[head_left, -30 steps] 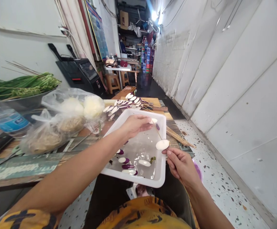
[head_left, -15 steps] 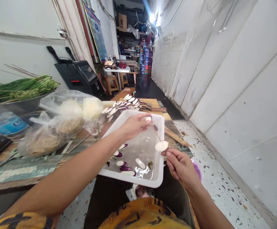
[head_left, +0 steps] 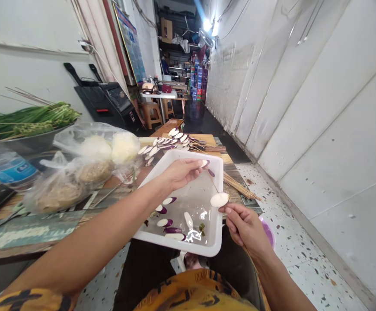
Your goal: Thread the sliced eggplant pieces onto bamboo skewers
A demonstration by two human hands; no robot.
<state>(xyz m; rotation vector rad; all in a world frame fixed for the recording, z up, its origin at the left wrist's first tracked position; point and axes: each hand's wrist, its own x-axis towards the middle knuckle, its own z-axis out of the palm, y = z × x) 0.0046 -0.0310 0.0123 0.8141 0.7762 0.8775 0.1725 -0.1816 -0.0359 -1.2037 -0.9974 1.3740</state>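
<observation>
The left grip pinches an eggplant slice over the white tub at the near edge of the desk, while the skewer, held in the right grip below a second slice, points its long axis away and leftward toward the first, contact unclear.

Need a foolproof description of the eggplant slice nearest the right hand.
Find the white tub, mid-view. At its right rim, the right hand holds a thin skewer bearing the oval eggplant slice. Unlike the loose slices inside the tub, it is held up at the rim, broad white face showing.
</observation>
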